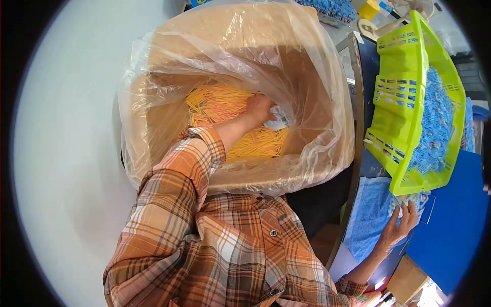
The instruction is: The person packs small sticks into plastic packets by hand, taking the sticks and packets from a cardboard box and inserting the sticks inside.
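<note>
A large cardboard box (232, 23) lined with a clear plastic bag (327, 87) stands in front of me. Many thin yellow and pink sticks (258, 143) lie at its bottom. My left hand (261, 108) reaches down among them with its fingers curled, beside a crumpled whitish see-through piece (279, 120). What the fingers hold is partly hidden. On the right, my right hand (401, 225) rests over a blue cloth (368, 215), thumb and fingers apart. Its fingertips are near a small pale patterned piece (406, 198) below the lime-green basket (401, 102).
Many small blue-and-white pieces (434, 123) fill the basket, which is tilted in view. A blue board (452, 204) and a small cardboard box (406, 276) lie at right. More blue pieces (330, 9) and a yellow container (368, 9) are at the top.
</note>
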Motion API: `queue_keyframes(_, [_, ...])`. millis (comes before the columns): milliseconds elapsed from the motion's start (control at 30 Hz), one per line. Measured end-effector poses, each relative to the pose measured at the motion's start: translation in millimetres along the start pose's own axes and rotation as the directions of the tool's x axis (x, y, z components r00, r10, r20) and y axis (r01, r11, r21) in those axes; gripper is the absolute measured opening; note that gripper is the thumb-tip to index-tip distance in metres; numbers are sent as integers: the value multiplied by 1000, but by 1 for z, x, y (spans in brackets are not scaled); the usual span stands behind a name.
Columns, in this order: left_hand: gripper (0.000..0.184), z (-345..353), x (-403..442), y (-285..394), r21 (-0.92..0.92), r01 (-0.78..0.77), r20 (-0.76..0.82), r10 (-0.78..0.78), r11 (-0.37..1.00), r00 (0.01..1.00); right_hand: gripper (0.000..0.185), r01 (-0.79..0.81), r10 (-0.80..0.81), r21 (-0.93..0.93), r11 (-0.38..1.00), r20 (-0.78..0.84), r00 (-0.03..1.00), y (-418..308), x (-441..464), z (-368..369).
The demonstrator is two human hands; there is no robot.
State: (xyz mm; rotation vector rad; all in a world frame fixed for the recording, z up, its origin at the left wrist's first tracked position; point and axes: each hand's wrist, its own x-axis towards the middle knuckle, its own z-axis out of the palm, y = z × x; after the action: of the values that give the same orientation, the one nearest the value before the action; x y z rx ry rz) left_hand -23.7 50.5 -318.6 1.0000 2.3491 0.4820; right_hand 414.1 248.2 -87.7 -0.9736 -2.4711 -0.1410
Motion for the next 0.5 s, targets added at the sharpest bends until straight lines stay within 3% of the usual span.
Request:
queue_keyframes(167, [29,-11,-11,7,48,31,-97,-26,998,995,24,118,-118,46,992,5,993,-36,15,2])
queue_keyframes(300, [18,-13,-15,4,19,-47,-124,49,999,991,23,193,-193,130,973,-11,981,-54,19,-6])
queue_keyframes(400, [21,-26,-16,2,-10,-92,-24,92,996,996,22,197,-201,217,956,-4,980,-80,20,-9])
queue_keyframes(500, [24,-33,-21,9,62,-72,-84,77,995,994,17,308,-311,255,917,-29,950,-105,27,-7])
